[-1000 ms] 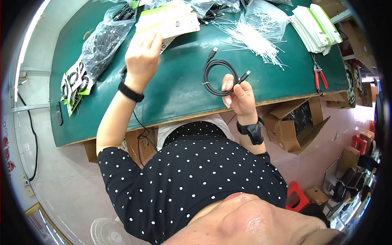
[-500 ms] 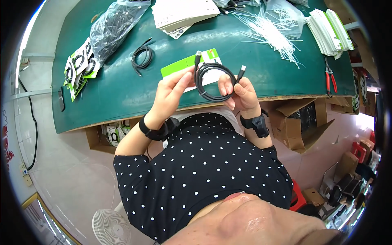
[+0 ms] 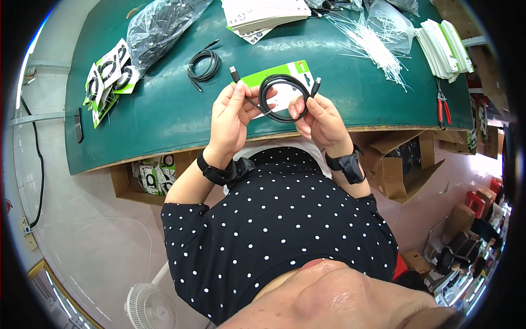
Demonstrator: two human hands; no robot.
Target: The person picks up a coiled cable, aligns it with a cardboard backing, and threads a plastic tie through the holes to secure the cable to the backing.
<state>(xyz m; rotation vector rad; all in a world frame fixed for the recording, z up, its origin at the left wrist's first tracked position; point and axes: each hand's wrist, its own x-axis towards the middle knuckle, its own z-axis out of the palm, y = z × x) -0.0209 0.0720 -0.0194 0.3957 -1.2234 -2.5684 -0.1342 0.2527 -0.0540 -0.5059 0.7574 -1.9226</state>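
A coiled black cable (image 3: 262,98) is held up between my two hands over the near edge of the table. My left hand (image 3: 231,112) pinches one end of it, the connector sticking up past the fingertips. With thumb and fingers my right hand (image 3: 322,118) grips the coil's right side, and the other connector points up beside the thumb. Behind the coil a green and white packaging card (image 3: 298,70) lies flat on the table, partly covered by the cable and my fingers. A second coiled black cable (image 3: 203,67) rests farther left on the table.
On the green table (image 3: 181,118) are carded cables (image 3: 109,71), a plastic bag of black cables (image 3: 159,33), stacked cards (image 3: 266,13), white zip ties (image 3: 375,52), upright cards (image 3: 438,49) and red-handled cutters (image 3: 444,109). An opened cardboard box (image 3: 392,175) stands below the right side.
My left hand has drawn its cable end leftward and down, away from the coil, and that connector now tilts left. My right hand keeps its grip. The whole view has shifted slightly.
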